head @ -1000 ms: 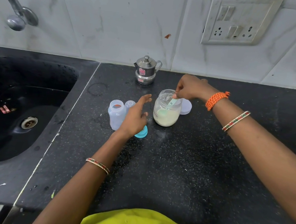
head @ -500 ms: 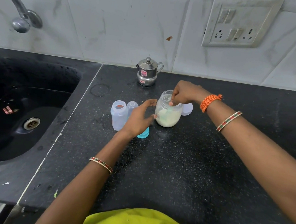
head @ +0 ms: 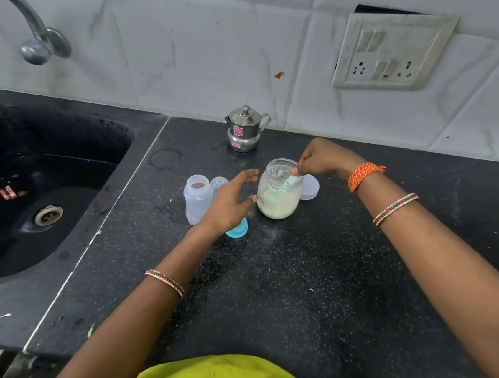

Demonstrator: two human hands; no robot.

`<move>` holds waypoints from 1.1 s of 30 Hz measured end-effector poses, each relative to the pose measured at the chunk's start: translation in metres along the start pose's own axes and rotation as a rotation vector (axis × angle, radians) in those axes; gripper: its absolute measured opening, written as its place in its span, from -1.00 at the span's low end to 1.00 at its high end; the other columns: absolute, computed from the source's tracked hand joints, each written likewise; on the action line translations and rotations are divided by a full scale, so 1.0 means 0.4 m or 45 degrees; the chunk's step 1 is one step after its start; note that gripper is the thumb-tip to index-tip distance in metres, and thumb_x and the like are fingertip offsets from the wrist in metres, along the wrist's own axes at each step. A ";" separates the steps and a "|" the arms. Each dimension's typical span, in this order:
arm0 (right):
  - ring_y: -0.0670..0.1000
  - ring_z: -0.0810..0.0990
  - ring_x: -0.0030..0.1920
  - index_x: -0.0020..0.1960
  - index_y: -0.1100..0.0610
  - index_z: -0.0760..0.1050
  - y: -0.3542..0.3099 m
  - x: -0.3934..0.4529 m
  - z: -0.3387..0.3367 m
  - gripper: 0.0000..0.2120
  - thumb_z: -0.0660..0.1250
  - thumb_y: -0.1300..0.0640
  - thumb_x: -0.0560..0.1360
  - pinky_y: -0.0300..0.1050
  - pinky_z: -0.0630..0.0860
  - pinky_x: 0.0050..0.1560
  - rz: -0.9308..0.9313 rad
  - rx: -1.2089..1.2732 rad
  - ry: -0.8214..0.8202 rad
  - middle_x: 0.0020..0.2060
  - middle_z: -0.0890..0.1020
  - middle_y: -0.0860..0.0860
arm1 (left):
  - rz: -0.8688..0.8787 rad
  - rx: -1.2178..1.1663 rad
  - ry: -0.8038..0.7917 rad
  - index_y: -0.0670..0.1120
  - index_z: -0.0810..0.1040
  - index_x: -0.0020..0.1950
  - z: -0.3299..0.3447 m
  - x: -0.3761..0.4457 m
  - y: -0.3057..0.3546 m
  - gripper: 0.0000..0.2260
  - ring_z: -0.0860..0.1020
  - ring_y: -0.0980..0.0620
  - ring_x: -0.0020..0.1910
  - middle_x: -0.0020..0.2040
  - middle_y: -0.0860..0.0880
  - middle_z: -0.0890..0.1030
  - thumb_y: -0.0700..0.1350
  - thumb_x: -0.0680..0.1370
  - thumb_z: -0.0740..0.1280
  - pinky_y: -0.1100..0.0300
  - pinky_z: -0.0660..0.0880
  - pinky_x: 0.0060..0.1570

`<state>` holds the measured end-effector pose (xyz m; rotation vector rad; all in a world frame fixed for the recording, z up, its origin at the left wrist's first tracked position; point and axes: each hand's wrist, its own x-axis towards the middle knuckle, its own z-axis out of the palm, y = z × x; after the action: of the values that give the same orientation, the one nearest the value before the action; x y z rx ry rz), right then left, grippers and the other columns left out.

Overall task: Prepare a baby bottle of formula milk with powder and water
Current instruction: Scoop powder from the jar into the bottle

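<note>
Under the right hand (head: 322,161), a clear jar (head: 278,192) about a third full of pale formula powder (head: 277,207), mouth uncovered, upright on the black speckled counter (head: 293,286). Right fingers pinched on the handle of a pale green scoop (head: 289,180), its bowl sunk down inside the jar toward the powder. Just behind the right wrist side of the jar, a round whitish lid (head: 311,187) flat on the counter. Left hand (head: 230,202) unclenched, fingers spread and curved, gripping nothing, thumb tip very near the jar's left wall; contact not discernible. Just left of that hand, an uncapped translucent baby bottle (head: 196,200), upright, with a small clear cap (head: 218,182) behind it. Partly beneath the left palm, a teal ring (head: 238,229) on the counter. Beyond both hands, near the tiled wall, a small lidded steel pot (head: 244,130). Far left of the left arm, a dark sink (head: 25,196) under a curved tap (head: 28,30).
</note>
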<state>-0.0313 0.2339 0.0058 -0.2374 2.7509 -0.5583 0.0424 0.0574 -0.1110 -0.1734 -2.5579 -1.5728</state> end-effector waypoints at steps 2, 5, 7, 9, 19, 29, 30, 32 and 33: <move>0.19 0.56 0.18 0.07 0.32 0.61 0.004 -0.004 -0.005 -0.69 0.42 0.08 0.47 0.09 0.49 0.21 0.011 0.044 -0.011 0.12 0.63 0.21 | -0.009 -0.005 0.000 -0.11 0.32 0.42 -0.004 0.000 0.004 -0.54 0.41 0.10 0.33 0.35 -0.01 0.47 -0.29 0.54 0.30 0.35 0.28 0.15; 0.15 0.54 0.19 0.14 0.29 0.59 0.018 -0.006 -0.016 -0.66 0.42 0.08 0.48 -0.04 0.45 0.13 0.052 0.131 -0.008 0.17 0.60 0.17 | -0.001 -0.016 0.009 -0.10 0.32 0.42 -0.008 -0.001 0.008 -0.55 0.41 0.09 0.32 0.35 -0.01 0.47 -0.29 0.54 0.28 0.37 0.29 0.13; 0.13 0.51 0.21 0.16 0.27 0.58 0.027 -0.008 -0.029 -0.65 0.43 0.07 0.47 -0.08 0.41 0.11 0.078 0.198 0.002 0.19 0.59 0.17 | 0.024 -0.034 0.032 -0.10 0.33 0.42 -0.014 -0.002 0.014 -0.55 0.42 0.11 0.30 0.34 -0.01 0.47 -0.31 0.54 0.28 0.53 0.31 0.04; 0.12 0.48 0.19 0.14 0.28 0.59 0.037 -0.011 -0.046 -0.65 0.44 0.08 0.46 -0.10 0.36 0.11 0.098 0.272 0.033 0.18 0.58 0.18 | 0.049 -0.059 0.075 -0.09 0.34 0.40 -0.023 0.000 0.024 -0.55 0.43 0.13 0.28 0.32 0.01 0.48 -0.32 0.53 0.27 0.51 0.35 0.05; 0.09 0.42 0.06 0.04 0.32 0.62 0.021 -0.025 -0.106 -0.68 0.44 0.07 0.45 -0.06 0.23 0.15 0.087 0.520 0.125 -0.03 0.55 0.18 | 0.246 -0.237 0.359 -0.09 0.47 0.28 -0.145 -0.017 0.104 -0.61 0.54 0.16 0.16 0.17 0.03 0.58 -0.40 0.51 0.21 0.39 0.47 0.06; -0.02 0.47 -0.11 0.10 0.37 0.58 -0.129 0.006 0.018 -0.63 0.46 0.12 0.43 -0.17 0.40 -0.06 -0.107 0.599 0.019 -0.19 0.55 0.08 | -0.050 -0.173 0.417 0.09 0.33 0.37 -0.253 -0.120 -0.042 -0.39 0.40 0.23 0.32 0.31 0.07 0.47 0.08 0.35 0.42 0.15 0.30 0.33; -0.03 0.49 -0.13 0.10 0.35 0.57 -0.142 0.010 0.029 -0.65 0.46 0.13 0.44 -0.21 0.40 -0.11 -0.124 0.604 0.003 -0.21 0.56 0.06 | -0.115 -0.162 0.365 0.11 0.29 0.39 -0.251 -0.130 -0.062 -0.31 0.38 0.23 0.33 0.35 0.06 0.44 0.15 0.31 0.44 0.17 0.26 0.34; 0.05 0.56 0.00 0.13 0.37 0.56 -0.167 0.015 0.047 -0.64 0.46 0.15 0.44 -0.15 0.46 0.02 -0.153 0.600 -0.006 -0.08 0.63 0.15 | -0.225 -0.140 0.288 0.12 0.22 0.43 -0.241 -0.147 -0.096 -0.20 0.35 0.20 0.35 0.39 0.05 0.39 0.16 0.27 0.49 0.22 0.21 0.33; 0.13 0.57 0.11 0.15 0.40 0.54 -0.176 0.016 0.055 -0.61 0.45 0.15 0.44 -0.07 0.45 0.16 -0.169 0.595 -0.004 0.04 0.63 0.24 | -0.261 -0.119 0.260 0.11 0.19 0.45 -0.233 -0.151 -0.110 -0.17 0.34 0.17 0.36 0.41 0.05 0.38 0.14 0.28 0.51 0.24 0.20 0.31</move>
<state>-0.0227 0.1607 0.0133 -0.3051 2.5205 -1.2062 0.0994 -0.0474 -0.1184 0.2355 -2.4096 -1.6826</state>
